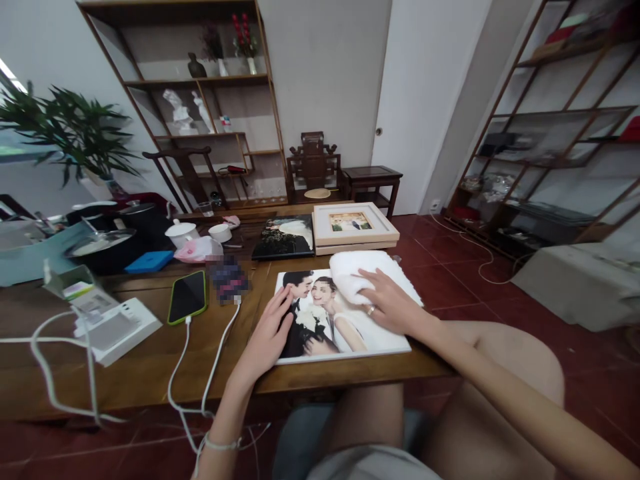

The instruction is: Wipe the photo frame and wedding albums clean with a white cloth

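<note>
A photo panel (320,327) with a wedding picture lies flat near the table's front edge. My left hand (270,330) rests on its left side with fingers stretched out, holding nothing. On the upper right of the panel is a folded white towel (345,270). My right hand (387,301), with a ring on one finger, presses on the towel and grips it from above. The towel and hand hide the panel's upper right part. Just beyond the panel lie a dark photo panel (283,238) and a pale framed picture (355,223) on a stack.
Left on the wooden table (150,373) are a phone (187,298) on a charging cable, a white charger box (120,330), a blue box (149,262), a white lidded cup (181,233) and a dark pan (103,247). Shelves (195,81) stand behind.
</note>
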Available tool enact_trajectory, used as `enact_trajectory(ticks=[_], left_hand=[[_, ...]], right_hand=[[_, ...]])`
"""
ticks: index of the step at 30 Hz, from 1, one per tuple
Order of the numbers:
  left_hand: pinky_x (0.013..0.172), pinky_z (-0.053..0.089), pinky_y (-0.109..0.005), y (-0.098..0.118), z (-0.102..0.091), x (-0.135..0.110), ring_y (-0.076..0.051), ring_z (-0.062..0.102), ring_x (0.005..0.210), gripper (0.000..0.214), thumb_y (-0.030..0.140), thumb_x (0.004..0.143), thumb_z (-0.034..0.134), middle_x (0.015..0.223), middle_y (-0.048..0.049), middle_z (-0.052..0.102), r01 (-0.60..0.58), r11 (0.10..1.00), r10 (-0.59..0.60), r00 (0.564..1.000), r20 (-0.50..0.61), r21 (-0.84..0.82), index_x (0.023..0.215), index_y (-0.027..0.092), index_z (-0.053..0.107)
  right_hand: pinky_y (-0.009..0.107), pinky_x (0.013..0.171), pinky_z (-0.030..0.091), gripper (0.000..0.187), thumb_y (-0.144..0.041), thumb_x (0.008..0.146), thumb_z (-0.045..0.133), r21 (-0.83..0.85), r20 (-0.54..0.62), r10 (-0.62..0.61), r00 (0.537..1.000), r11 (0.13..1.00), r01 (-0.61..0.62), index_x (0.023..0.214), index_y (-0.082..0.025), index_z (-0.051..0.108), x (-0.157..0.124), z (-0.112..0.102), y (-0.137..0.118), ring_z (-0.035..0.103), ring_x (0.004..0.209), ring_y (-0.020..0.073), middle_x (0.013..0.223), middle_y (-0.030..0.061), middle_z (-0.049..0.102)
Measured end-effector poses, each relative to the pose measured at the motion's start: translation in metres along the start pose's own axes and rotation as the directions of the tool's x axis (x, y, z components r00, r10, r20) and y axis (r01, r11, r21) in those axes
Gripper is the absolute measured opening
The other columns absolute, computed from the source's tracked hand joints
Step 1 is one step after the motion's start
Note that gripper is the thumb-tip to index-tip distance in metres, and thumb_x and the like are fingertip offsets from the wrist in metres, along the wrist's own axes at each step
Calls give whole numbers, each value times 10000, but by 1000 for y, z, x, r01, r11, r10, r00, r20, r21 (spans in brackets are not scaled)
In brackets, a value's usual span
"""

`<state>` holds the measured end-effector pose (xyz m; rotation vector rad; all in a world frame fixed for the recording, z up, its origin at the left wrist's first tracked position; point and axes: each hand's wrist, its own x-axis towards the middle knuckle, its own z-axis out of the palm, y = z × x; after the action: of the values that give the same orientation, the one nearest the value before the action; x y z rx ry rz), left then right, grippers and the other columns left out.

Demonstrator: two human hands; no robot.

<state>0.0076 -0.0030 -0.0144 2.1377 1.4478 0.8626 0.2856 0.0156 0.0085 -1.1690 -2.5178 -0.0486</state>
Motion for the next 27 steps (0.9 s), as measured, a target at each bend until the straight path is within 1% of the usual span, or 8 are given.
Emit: enact_trajectory(ticks=[5,8,12,15,18,22,25,27], left_hand=[[1119,181,-436,3,-1,-1,-192,235,1367,449,329,896,393,1461,-28,335,-2,1000,2,1000,-12,3,1338,249,413],[1118,187,-432,4,-1,-1,-194,241,1364,445,336,896,399,1459,-30,337,2,1000,-2,1000,-11,7,1330,243,428],[1119,180,-424,4,-2,-1,-185,231,1367,437,333,907,379,1458,-29,337,5,1000,-5,1000,-3,-11,1331,241,425],[1117,175,-437,4,-2,-1,-185,231,1367,444,326,919,341,1457,-39,340,40,999,-40,999,-6,-17,1348,230,399],[1112,185,-448,3,-2,-1,-192,257,1359,450,311,919,334,1459,-51,336,57,998,-57,998,-25,-6,1357,222,385],[1107,197,-456,1,0,-2,-202,270,1354,441,300,915,333,1462,-55,332,50,999,-50,998,-32,3,1345,227,403],[1108,190,-455,0,2,-2,-205,248,1362,449,307,913,334,1470,-60,315,60,998,-60,998,-32,8,1350,222,395],[1109,184,-455,-1,2,-2,-204,239,1365,453,311,915,332,1473,-54,308,60,998,-60,998,-30,7,1358,229,381]], right_hand=[[566,1067,169,264,-99,700,515,33,132,-46,990,999,42,910,-177,655,-35,-17,-54,249,1328,315,1382,118,429],[534,1082,164,261,-87,668,513,78,167,-89,982,994,77,863,-194,649,-44,-22,-64,245,1332,294,1405,76,407],[504,1039,274,316,-102,725,484,65,102,-24,995,998,17,988,-181,640,-25,-18,-34,380,1255,280,1281,126,528],[463,916,408,299,-144,800,445,49,33,65,997,997,-67,1040,-155,623,-3,-13,-2,523,1074,277,1113,147,609],[428,853,448,303,-151,825,413,68,8,100,995,993,-100,1054,-143,611,5,-10,10,551,995,261,1061,142,619],[520,1005,305,310,-100,743,457,34,45,67,997,997,-68,997,-141,630,-15,-10,-20,409,1219,302,1234,170,544],[554,1063,184,296,-92,672,501,65,120,-27,992,998,19,918,-168,646,-39,-15,-56,286,1308,311,1346,134,465],[549,1077,156,271,-106,650,522,104,168,-95,981,992,78,876,-185,647,-48,-20,-70,262,1321,306,1380,100,435]])
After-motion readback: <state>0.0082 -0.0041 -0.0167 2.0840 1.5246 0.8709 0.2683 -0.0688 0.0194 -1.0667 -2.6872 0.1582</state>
